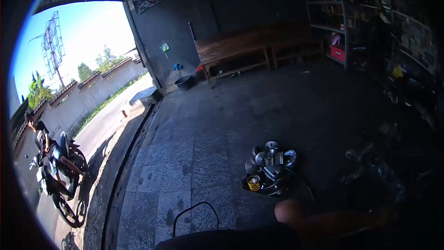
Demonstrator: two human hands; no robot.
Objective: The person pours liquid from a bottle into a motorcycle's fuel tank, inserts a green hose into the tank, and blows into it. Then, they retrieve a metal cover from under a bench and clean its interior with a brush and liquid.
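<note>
Neither of my hands can be made out in the head view. A rounded bare part of my body [289, 211], possibly a knee, shows at the lower edge, with dark clothing [222, 240] beside it. Just beyond it on the tiled floor lies a cluster of metal machine parts [276, 158], several of them round. A yellow coil spring [253, 184] stands at its near left side. To the left, a thin black loop [196, 205] rises above the dark clothing. Deep shadow hides most of the lower right.
Outside the opening at left, a person [44, 134] is with a motorcycle [58, 183]. Along the back wall stand a wooden bench [231, 51] and a black basin [185, 82]. Shelves at right hold a red box [338, 53]. A dim motorcycle-like shape [374, 176] is at right.
</note>
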